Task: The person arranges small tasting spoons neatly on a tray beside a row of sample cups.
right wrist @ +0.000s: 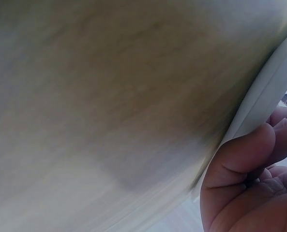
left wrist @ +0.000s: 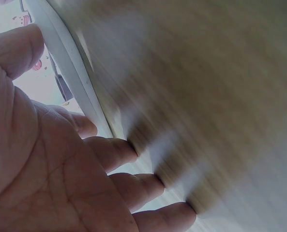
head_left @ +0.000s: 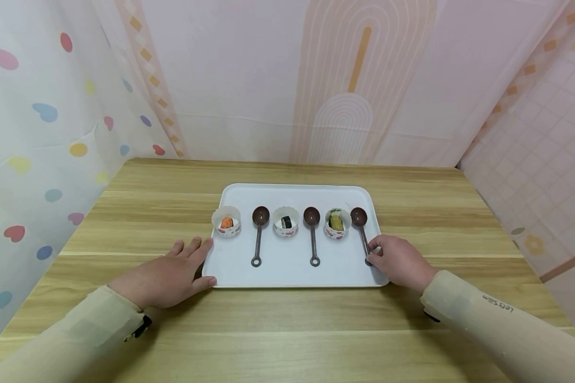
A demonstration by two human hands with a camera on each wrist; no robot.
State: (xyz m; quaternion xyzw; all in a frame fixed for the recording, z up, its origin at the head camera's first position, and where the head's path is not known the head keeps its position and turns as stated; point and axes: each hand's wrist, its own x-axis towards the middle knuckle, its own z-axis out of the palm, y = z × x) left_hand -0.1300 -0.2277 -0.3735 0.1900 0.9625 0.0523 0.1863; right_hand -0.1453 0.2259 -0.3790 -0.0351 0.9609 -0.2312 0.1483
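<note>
On a white tray (head_left: 285, 275) stand three patterned paper cups. The left cup (head_left: 229, 232) holds an orange piece like sushi, the middle cup (head_left: 289, 232) a dark-wrapped roll, and the right cup (head_left: 335, 235) a yellow-topped piece. Between the cups lie a brown measuring spoon (head_left: 261, 215) and a second brown measuring spoon (head_left: 311, 215), handles toward the person. My right hand (head_left: 402, 260) pinches the handle end of the right measuring spoon (head_left: 359, 216), beside the tray's right edge. With fingers spread, my left hand (head_left: 167, 274) touches the tray's left edge near its front corner.
The tray rests on a wood-grain table (head_left: 297, 340). A pale curtain (head_left: 239, 80) with arches hangs behind it, a dotted curtain (head_left: 38, 159) on the left and a checked one (head_left: 551, 133) on the right.
</note>
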